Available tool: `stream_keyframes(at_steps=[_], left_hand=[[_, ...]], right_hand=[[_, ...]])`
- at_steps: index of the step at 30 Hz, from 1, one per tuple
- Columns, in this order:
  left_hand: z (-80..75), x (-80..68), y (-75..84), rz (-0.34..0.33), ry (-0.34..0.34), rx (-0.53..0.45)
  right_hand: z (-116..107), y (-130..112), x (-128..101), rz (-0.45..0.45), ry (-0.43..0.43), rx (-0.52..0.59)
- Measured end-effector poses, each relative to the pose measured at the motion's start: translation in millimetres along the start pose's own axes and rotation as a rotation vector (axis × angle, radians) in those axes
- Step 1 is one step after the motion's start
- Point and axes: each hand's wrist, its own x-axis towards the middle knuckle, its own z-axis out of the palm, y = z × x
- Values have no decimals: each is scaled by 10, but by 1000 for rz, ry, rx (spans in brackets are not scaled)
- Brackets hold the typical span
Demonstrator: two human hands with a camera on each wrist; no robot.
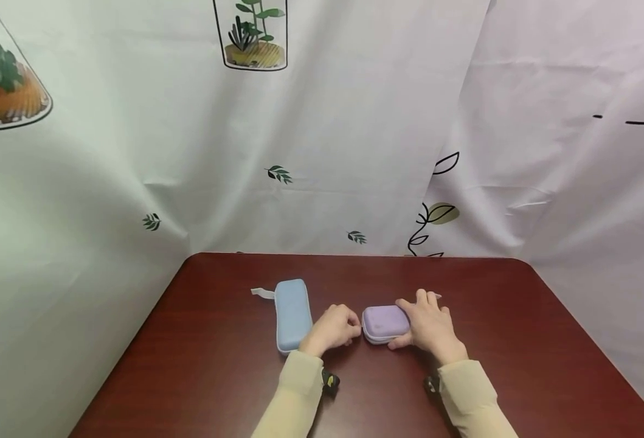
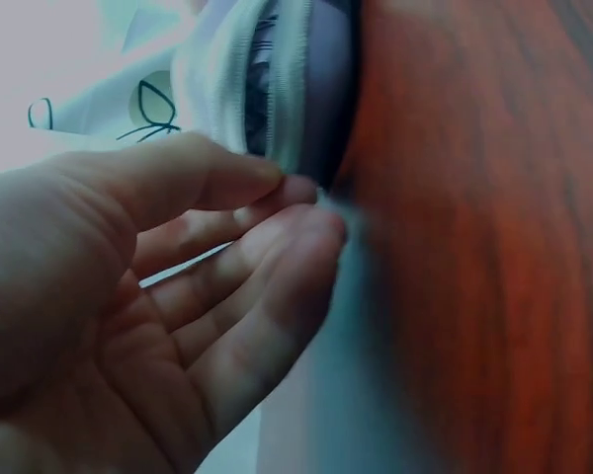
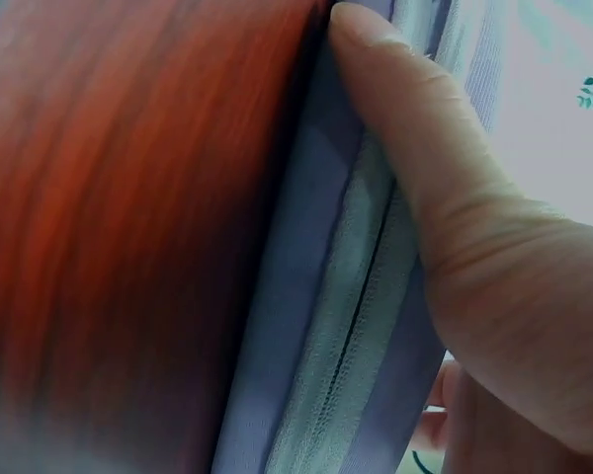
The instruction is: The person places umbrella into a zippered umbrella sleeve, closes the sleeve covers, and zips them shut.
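From the head camera, your right hand (image 1: 430,327) lies over the right side of the small purple case (image 1: 385,323), thumb along its near edge and fingers draped over the top, which looks like a way to pin it to the dark red table (image 1: 218,377) while your left hand (image 1: 335,328) works at its left end with fingers curled in toward the case. The case sits near the middle of the table, just right of the longer blue case (image 1: 292,314), which lies untouched (its strap trails off the far end). At the left wrist, your fingertips (image 2: 311,212) meet at the case's zipper seam (image 2: 277,89), apparently pinching something small there; the pull itself is too blurred to tell. At the right wrist, your thumb (image 3: 415,158) presses flat along the pale zipper band (image 3: 351,346), closed here between lilac shells.
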Motion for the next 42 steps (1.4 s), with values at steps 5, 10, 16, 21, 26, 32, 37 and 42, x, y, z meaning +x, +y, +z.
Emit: stream_keyframes(at_steps=[5, 10, 16, 21, 26, 32, 37, 42], left_hand=[[-48, -51, 14, 7, -93, -30], [-31, -73, 47, 21, -119, -67], [-24, -82, 128, -1, -143, -69], [-20, -75, 207, 14, -174, -31], [-8, -83, 250, 30, -194, -24], [145, -86, 353, 21, -188, -9], [188, -70, 362, 22, -152, -18], [176, -54, 335, 35, -166, -73]], right_hand=[[11, -54, 2, 31, -1, -17], [54, -96, -8, 74, 25, -52], [35, -125, -36, 83, 28, -74], [-17, -124, -48, 65, 19, -91], [-26, -122, -67, 66, 12, -82], [-7, -104, -79, 64, 17, -87], [7, -108, -63, 74, 37, -74], [-38, -43, -53, 6, -11, -9]])
